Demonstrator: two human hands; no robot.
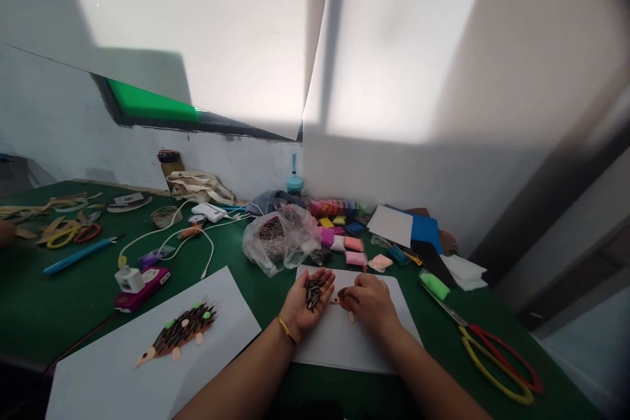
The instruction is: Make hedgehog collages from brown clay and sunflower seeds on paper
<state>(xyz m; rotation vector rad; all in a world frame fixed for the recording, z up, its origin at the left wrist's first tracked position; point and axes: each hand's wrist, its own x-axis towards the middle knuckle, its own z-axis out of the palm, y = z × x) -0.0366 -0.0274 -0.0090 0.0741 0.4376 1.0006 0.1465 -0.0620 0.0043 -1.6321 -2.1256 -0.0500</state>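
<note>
My left hand, palm up and slightly cupped, holds a small pile of dark striped seeds over a white sheet. Beside it, the fingers of my right hand are pinched together at a small brown clay shape on that sheet; what they hold is hidden. A pale clay head and foot show at the shape's edges. On another white sheet at the left lies a hedgehog figure with a seed-covered back, green and pale dots, and pale feet.
Behind my hands sit a plastic bag of seeds and packets of coloured clay. Large red-and-yellow scissors lie at the right. A magenta power bank, white cables and a blue pen are at the left.
</note>
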